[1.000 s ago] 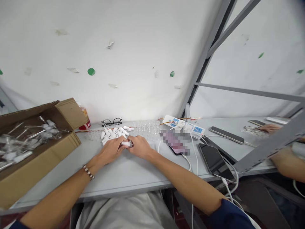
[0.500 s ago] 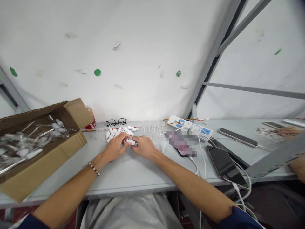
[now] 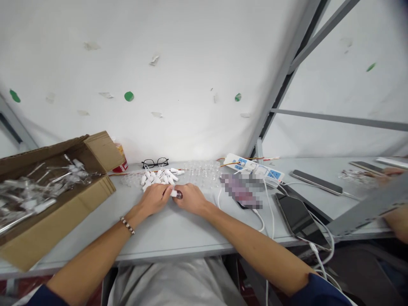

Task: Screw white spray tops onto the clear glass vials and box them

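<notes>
My left hand [image 3: 155,199], with a beaded bracelet at the wrist, pinches the white end of a small part [image 3: 174,193]. From the other side, my right hand [image 3: 191,199] is closed on the same part, whose clear end shows by its fingertips. Just behind my hands lies a pile of white-capped pieces [image 3: 161,176]. Clear plastic pieces [image 3: 204,172] stand in a group to the right of the pile. An open cardboard box [image 3: 63,214] at the left holds many clear tubes with white caps [image 3: 44,206].
Black glasses [image 3: 155,162] and a red container [image 3: 121,161] are by the wall. On the right are a power strip [image 3: 236,162], phones [image 3: 302,221] and loose white cables. A metal post crosses the right side; beyond it another person's hand [image 3: 393,171] shows.
My hands have come slightly closer together around the small part, and my left fingers have curled in more. The camera view has shifted a little.
</notes>
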The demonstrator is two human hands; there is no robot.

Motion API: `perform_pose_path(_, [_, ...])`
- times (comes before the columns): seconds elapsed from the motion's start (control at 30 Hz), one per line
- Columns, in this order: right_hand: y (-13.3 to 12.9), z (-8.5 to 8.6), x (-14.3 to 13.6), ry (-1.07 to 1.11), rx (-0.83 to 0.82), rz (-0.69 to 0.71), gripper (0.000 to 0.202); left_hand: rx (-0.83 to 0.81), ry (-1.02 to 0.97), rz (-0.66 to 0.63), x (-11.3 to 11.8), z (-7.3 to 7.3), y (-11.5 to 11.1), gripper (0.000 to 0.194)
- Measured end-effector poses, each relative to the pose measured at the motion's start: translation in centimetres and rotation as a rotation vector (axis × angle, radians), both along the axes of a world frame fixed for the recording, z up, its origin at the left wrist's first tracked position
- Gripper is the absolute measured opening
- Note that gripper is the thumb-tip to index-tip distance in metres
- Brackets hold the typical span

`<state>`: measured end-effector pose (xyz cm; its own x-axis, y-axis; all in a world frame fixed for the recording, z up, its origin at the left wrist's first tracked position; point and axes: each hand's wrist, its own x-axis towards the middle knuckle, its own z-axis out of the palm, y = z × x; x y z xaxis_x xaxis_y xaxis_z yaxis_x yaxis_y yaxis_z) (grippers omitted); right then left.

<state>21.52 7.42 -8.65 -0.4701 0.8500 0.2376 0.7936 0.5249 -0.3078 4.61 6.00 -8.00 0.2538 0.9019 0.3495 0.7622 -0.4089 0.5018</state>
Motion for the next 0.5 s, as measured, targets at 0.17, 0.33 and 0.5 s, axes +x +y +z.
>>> perform_pose_path(0.17, [0.4, 0.2, 0.2, 0.191, 0.025, -0.076, 0.023, 0.035, -0.170, 0.300, -2.2, 0.0, 2.3, 0.055])
perform_pose_path(0.33, [0.9, 0.2, 0.0, 0.709, -0.183, -0.015, 0.037, 0.057, -0.448, 0.318, -2.3, -0.2, 2.6, 0.052])
perform_pose_path(0.5, [0.8, -0.2, -1.0, 0.966, -0.438, 0.130, 0.040, 0.090, -0.235, -0.027, 1.1, -0.7, 0.6, 0.026])
